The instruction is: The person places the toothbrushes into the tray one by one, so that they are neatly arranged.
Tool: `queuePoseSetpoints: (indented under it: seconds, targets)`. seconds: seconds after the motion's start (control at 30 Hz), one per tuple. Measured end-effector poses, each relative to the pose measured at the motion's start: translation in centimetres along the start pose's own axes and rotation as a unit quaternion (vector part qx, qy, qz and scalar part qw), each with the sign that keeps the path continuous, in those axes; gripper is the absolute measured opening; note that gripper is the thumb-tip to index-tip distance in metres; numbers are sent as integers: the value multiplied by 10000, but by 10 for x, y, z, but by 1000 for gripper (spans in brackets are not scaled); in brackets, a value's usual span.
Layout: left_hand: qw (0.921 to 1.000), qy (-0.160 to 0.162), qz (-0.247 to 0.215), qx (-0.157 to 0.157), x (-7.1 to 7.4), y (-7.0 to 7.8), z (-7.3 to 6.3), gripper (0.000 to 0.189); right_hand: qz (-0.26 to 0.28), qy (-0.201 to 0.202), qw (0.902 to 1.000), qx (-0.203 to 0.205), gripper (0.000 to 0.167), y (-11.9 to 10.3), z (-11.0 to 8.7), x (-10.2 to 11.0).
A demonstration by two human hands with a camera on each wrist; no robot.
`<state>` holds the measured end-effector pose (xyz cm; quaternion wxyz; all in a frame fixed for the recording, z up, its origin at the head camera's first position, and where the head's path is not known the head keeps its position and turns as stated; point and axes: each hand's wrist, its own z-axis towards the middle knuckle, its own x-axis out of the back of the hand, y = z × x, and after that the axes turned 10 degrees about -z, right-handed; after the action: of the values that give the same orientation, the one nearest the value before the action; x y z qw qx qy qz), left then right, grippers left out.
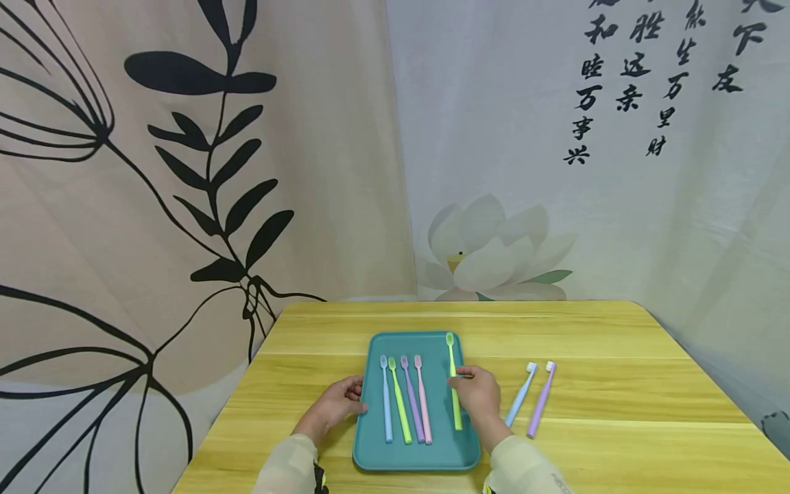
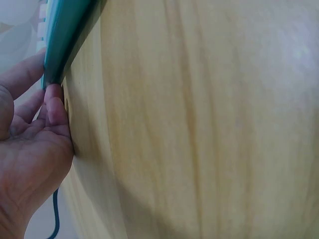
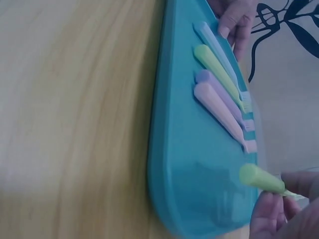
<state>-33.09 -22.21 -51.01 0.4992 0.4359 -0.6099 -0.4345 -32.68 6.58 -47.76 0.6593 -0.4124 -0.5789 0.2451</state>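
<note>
My right hand (image 1: 480, 396) pinches a yellow-green toothbrush (image 1: 457, 415) by its handle over the right side of a teal tray (image 1: 413, 458), bristle head toward the far edge. In the right wrist view the handle end (image 3: 256, 177) sticks out past the fingertips, above the tray floor. My left hand (image 1: 336, 406) grips the tray's left edge, thumb at the rim and fingers against the side (image 2: 56, 107). Side by side in the tray lie a blue toothbrush (image 1: 387, 405), a green one (image 1: 400, 405), a purple one (image 1: 414, 405) and a pink one (image 1: 424, 405).
On the wooden table (image 1: 617, 391), right of the tray, lie another blue toothbrush (image 1: 522, 394) and another purple toothbrush (image 1: 542, 399), partly near the right forearm. A printed curtain (image 1: 345, 171) hangs behind the table's far edge.
</note>
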Motion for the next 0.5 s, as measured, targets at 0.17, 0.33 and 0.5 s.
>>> queuePoseSetpoints:
  seconds: [0.17,0.33,0.5]
  targets:
    - [10000,27,54,0,1,0,-1,64,56,-116,9999,29,28,-1,-3,-8]
    - [10000,-4,8,17,2,0,0,65,-138,-266,9995,135,26,-2,-6,-14]
    - [10000,-24,26,-29,1,0,-1,65,-389,-281,9982,348,25,-1,-8,-19]
